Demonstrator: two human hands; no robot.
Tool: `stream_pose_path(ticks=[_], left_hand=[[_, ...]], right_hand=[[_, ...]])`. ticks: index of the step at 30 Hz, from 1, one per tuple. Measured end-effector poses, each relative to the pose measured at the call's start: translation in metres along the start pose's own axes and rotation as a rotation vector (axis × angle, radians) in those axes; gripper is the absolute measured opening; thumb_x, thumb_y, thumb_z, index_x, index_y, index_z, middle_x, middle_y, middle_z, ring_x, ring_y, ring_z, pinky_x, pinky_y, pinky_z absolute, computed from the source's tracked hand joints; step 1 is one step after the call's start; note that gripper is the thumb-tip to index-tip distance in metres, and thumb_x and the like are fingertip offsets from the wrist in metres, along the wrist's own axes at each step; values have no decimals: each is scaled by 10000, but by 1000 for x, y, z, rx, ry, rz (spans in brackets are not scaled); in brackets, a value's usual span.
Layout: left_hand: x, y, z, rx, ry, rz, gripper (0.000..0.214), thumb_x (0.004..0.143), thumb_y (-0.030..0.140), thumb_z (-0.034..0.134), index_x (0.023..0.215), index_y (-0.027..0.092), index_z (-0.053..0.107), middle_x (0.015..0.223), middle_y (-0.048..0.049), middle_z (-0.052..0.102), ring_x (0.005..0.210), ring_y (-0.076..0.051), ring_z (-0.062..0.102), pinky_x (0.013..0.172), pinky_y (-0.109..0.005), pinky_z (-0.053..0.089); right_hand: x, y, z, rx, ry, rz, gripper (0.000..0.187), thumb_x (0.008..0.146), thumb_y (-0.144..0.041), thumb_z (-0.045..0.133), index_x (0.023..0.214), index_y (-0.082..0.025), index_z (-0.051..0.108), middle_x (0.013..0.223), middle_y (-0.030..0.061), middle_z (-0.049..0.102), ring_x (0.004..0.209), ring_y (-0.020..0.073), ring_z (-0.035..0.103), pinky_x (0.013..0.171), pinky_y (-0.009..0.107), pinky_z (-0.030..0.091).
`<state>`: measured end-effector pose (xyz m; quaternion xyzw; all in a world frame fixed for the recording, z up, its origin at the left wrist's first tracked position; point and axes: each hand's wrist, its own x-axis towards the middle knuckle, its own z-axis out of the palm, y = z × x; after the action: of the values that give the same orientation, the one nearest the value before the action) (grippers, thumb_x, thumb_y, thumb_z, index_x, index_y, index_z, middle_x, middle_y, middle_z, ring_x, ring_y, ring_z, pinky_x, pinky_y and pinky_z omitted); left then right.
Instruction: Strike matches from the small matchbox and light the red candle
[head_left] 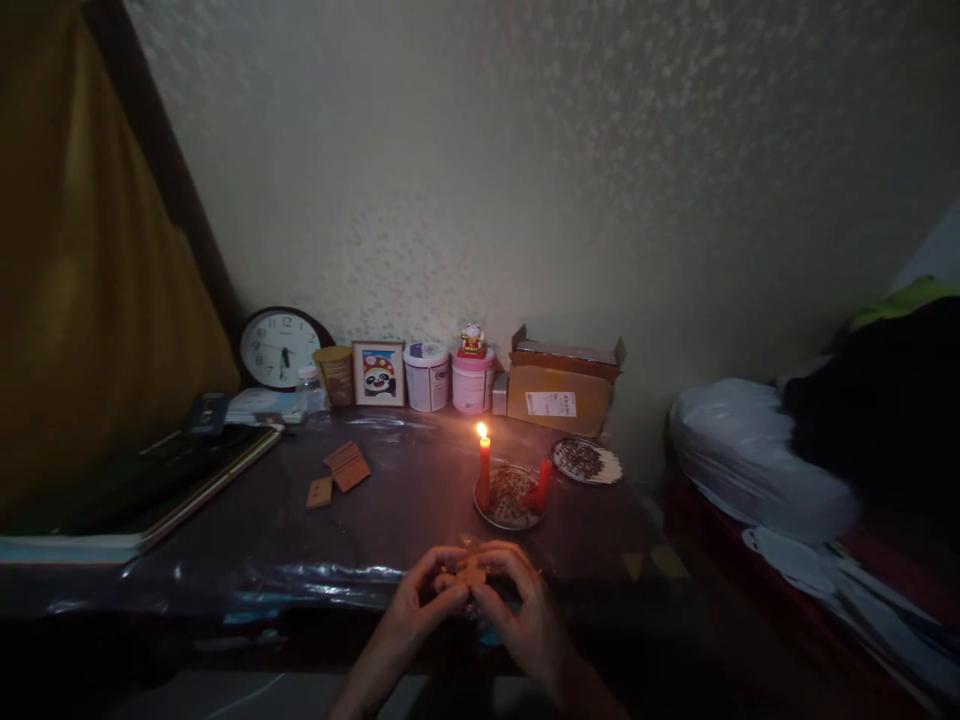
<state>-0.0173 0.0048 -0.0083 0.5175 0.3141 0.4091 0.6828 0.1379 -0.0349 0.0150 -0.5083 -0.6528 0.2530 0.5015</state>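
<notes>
Both of my hands are closed at the table's front edge, with their fingertips meeting. Between them is a small light-brown piece, which looks like cardboard; the fingers cover part of it. My left hand pinches it from the left, and my right hand grips its right side. Just beyond my hands stands a metal plate of dark bits. A lit red candle is upright on its left side, and an unlit, shorter red candle leans at its right.
Two cardboard pieces lie on the plastic-covered table. Another plate holds dark bits and white sticks. Along the wall stand a clock, a panda picture, tubs and a carton. A large book lies left.
</notes>
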Motion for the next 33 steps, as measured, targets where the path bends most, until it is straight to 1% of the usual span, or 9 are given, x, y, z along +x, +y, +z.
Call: stream_pose_path(ticks=[8, 12, 15, 20, 24, 28, 33], left_hand=[[-2, 1, 2, 20, 19, -24, 407, 630, 397, 705, 966, 190, 606, 665, 9, 621, 647, -169, 568, 633, -268, 418], [-3, 4, 4, 20, 34, -23, 410, 613, 401, 715, 953, 192, 622, 670, 5, 624, 676, -184, 575, 660, -281, 423], [-4, 5, 5, 31, 40, -20, 384, 619, 385, 717, 941, 199, 621, 671, 12, 621, 681, -178, 571, 659, -269, 415], [-4, 3, 4, 49, 25, 2, 358, 649, 353, 703, 950, 194, 592, 662, 22, 606, 685, -168, 573, 670, -265, 413], [-3, 2, 3, 37, 4, -22, 370, 661, 373, 689, 968, 197, 578, 686, 16, 624, 684, -170, 583, 669, -267, 419], [-3, 4, 3, 68, 6, -10, 356, 664, 362, 690, 961, 197, 586, 754, 0, 649, 731, -177, 587, 706, -269, 419], [-4, 4, 5, 51, 0, -15, 367, 655, 369, 695, 968, 202, 600, 765, -5, 656, 742, -187, 590, 705, -272, 422]], right_hand=[[-1, -1, -1, -2, -13, -31, 105, 783, -215, 573, 881, -211, 610, 978, 36, 597, 933, 169, 590, 822, 261, 477], [-1, 0, -1, -25, -5, -32, 104, 779, -205, 569, 875, -212, 609, 969, 33, 595, 915, 166, 592, 813, 257, 474], [-2, 2, -1, -29, -6, -42, 122, 772, -204, 581, 891, -212, 606, 984, 37, 593, 933, 170, 586, 824, 260, 469], [-2, 2, -2, -31, -1, -38, 136, 763, -180, 586, 891, -219, 608, 988, 31, 599, 946, 171, 583, 837, 270, 467], [-2, 0, -2, -25, 3, -31, 134, 747, -171, 594, 874, -210, 607, 989, 36, 601, 949, 177, 586, 830, 274, 472], [-2, 0, -2, -28, 18, -43, 127, 750, -174, 587, 868, -211, 612, 976, 36, 607, 923, 171, 595, 818, 272, 477], [-3, 2, -2, -39, 17, -50, 146, 738, -167, 594, 875, -213, 612, 982, 36, 606, 936, 176, 592, 823, 281, 478]])
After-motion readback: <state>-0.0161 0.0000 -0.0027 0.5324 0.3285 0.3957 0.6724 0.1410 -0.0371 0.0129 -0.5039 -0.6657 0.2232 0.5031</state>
